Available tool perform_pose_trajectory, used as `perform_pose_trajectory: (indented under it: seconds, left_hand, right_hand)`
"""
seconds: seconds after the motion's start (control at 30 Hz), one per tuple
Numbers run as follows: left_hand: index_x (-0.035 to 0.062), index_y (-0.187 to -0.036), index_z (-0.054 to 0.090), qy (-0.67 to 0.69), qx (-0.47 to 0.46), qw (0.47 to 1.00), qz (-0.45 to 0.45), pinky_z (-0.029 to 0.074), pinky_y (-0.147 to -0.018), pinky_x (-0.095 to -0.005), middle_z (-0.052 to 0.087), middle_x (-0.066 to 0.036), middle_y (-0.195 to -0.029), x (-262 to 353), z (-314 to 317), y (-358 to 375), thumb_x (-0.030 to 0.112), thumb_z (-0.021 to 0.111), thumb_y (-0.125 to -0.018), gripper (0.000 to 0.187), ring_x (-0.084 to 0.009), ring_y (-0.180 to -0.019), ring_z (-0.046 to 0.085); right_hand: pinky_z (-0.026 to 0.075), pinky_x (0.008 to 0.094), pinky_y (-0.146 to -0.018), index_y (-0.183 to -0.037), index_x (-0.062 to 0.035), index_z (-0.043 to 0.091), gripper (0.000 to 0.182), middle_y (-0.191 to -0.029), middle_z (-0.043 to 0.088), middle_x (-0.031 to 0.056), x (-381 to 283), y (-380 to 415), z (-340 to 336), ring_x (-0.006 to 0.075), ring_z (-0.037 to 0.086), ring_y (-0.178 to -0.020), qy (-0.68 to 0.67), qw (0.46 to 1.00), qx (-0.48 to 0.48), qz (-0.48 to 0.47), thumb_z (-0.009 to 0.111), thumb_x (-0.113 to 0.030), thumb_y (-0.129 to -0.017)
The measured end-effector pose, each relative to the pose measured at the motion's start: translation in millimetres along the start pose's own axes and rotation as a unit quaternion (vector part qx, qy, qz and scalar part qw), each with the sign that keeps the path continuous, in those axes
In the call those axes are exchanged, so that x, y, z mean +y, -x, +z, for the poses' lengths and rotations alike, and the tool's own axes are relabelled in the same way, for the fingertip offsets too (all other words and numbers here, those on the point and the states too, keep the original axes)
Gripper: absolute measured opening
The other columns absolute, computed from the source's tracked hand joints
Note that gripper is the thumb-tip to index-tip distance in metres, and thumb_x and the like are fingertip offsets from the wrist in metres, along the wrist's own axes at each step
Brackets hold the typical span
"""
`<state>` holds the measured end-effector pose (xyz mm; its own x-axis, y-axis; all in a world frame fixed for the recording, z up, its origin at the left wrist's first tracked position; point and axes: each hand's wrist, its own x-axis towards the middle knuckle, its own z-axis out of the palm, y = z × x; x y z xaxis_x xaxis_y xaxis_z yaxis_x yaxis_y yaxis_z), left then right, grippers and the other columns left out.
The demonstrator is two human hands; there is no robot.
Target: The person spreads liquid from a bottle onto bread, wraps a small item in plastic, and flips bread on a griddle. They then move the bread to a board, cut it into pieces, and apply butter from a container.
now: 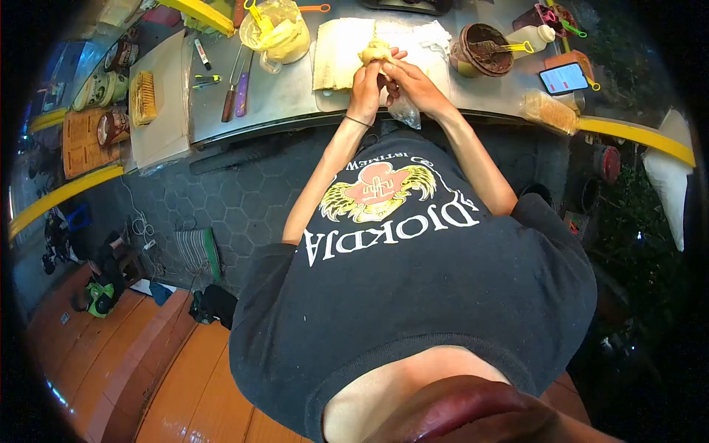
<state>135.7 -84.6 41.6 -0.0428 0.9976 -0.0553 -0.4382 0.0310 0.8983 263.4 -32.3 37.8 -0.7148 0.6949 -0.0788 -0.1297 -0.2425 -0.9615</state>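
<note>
Both my hands come together over the metal counter. My left hand has its fingers curled against a pale yellow lump, which looks soft and wrapped in clear plastic. My right hand closes on the same lump from the other side, thumbs near each other. A clear plastic bag hangs below the right hand at the counter's edge. Just beyond the hands lie a flat pale slab of bread and crumpled white paper. Fingers partly hide what they grip.
Left stand a tub of yellow spread, a purple-handled tool and a brown-handled knife. To the right are a tub of brown spread, a white bottle, a phone and bagged bread. A yellow rail borders the counter.
</note>
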Motion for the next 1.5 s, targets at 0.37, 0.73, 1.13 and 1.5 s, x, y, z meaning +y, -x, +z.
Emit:
perform_pose_trajectory:
  seconds: [0.37,0.73,1.13,1.5]
  left_hand:
    - [-0.0018,-0.092,0.059,-0.122,-0.029,0.992,-0.012,0.045,-0.052,-0.0243,0.059,-0.008,-0.076,-15.7,-4.8,7.4,0.046,0.039,-0.101,0.053,-0.0111,-0.057,0.055]
    - [-0.0036,-0.123,0.055,0.015,0.031,0.999,0.036,0.050,-0.071,-0.0257,0.064,-0.018,-0.111,-23.4,4.4,3.5,0.037,0.033,-0.104,0.050,-0.0115,-0.083,0.060]
    - [0.0027,-0.145,0.035,0.046,-0.118,0.991,-0.035,0.047,-0.068,-0.0259,0.058,-0.004,-0.091,1.8,5.7,6.0,0.044,0.029,-0.104,0.059,-0.0128,-0.081,0.058]
    - [-0.0072,-0.111,0.062,-0.192,-0.026,0.973,0.123,0.052,-0.059,-0.0276,0.070,-0.011,-0.091,-15.8,13.3,-11.7,0.026,0.034,-0.103,0.044,-0.0169,-0.071,0.067]
  right_hand:
    - [0.050,0.0241,-0.054,-0.082,-0.0055,0.051,0.032,-0.071,0.047,-0.0023,-13.0,8.5,-8.5,0.0079,0.047,-0.054,-0.097,0.990,-0.041,0.089,0.051,-0.033,-0.100]
    - [0.047,0.0241,-0.050,-0.073,-0.0036,0.051,0.035,-0.060,0.045,-0.0039,-19.5,10.7,6.5,0.0041,0.044,-0.053,0.197,0.980,0.009,0.027,0.047,-0.026,-0.100]
    - [0.051,0.0268,-0.055,-0.088,-0.0031,0.056,0.028,-0.069,0.051,-0.0003,-16.4,12.8,-22.1,0.0091,0.054,-0.057,-0.115,0.990,-0.024,0.080,0.049,-0.027,-0.099]
    - [0.048,0.0267,-0.053,-0.080,-0.0028,0.055,0.034,-0.068,0.051,0.0017,-29.3,8.8,-22.9,0.0096,0.046,-0.052,0.220,0.970,-0.102,0.025,0.042,-0.027,-0.100]
